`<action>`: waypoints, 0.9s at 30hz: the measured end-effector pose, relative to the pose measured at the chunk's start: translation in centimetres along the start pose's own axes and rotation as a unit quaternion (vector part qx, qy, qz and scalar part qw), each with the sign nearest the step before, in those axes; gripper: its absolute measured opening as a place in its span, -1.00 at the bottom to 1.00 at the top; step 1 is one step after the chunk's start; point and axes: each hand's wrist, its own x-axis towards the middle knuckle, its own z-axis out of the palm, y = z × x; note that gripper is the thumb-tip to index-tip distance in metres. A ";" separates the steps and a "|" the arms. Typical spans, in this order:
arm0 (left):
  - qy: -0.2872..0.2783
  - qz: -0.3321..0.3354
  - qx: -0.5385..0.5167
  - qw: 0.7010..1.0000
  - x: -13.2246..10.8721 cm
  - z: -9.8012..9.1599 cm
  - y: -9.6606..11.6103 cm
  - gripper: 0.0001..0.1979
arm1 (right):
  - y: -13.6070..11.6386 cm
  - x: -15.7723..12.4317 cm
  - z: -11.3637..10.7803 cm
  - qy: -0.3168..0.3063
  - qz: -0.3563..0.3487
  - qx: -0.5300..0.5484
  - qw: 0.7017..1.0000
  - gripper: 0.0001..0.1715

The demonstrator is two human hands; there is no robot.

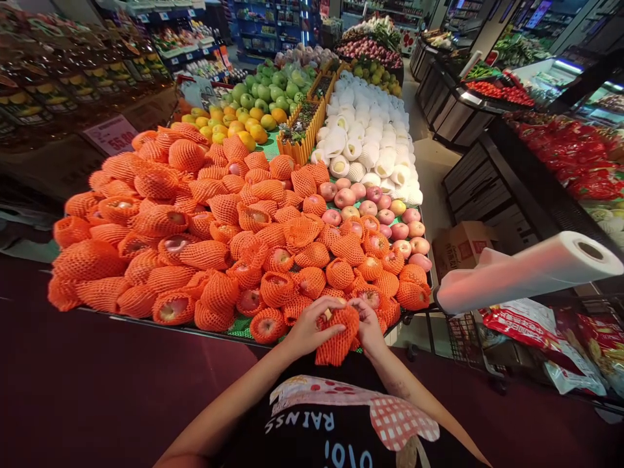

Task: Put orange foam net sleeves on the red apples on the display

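Both hands meet in front of my body at the near edge of a fruit display. Between them hangs an orange foam net sleeve (pixel 338 337), its lower end drooping toward my shirt. My left hand (pixel 312 328) pinches the sleeve's upper part from the left. On the other side, the fingers of my right hand (pixel 368 325) are closed on the sleeve's upper edge. Whether a fruit sits inside the sleeve is hidden. Just beyond lie apples in orange foam nets (pixel 277 286), and bare apples (pixel 368 208) sit farther back on the right.
White-netted fruit (pixel 365 136), yellow-orange fruit (pixel 244 123) and green fruit (pixel 273 88) fill the far display around a small orange picket fence (pixel 305 140). At right stand a plastic bag roll (pixel 531 273), a cardboard box (pixel 463 244) and a rack of red packets (pixel 526 322).
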 end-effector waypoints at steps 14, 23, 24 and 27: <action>0.127 -0.139 -0.371 0.909 0.4 -1.0 0.5 -0.64 | -2.3 0.2 -1.3 0.024 0.018 0.085 0.996 -0.69; 0.042 -0.241 -0.311 0.918 0.7 -0.8 -0.1 -0.62 | -1.3 -1.5 -2.4 -0.360 0.163 -0.144 0.907 -0.58; 0.040 -0.246 -0.284 0.926 0.7 -0.8 -0.8 -0.61 | -0.8 -1.6 -2.5 -0.337 0.161 -0.142 0.917 -0.57; 0.066 -0.232 -0.188 0.952 1.0 -0.7 -3.2 -0.57 | 0.4 -1.2 -3.0 -0.205 0.146 -0.099 0.963 -0.52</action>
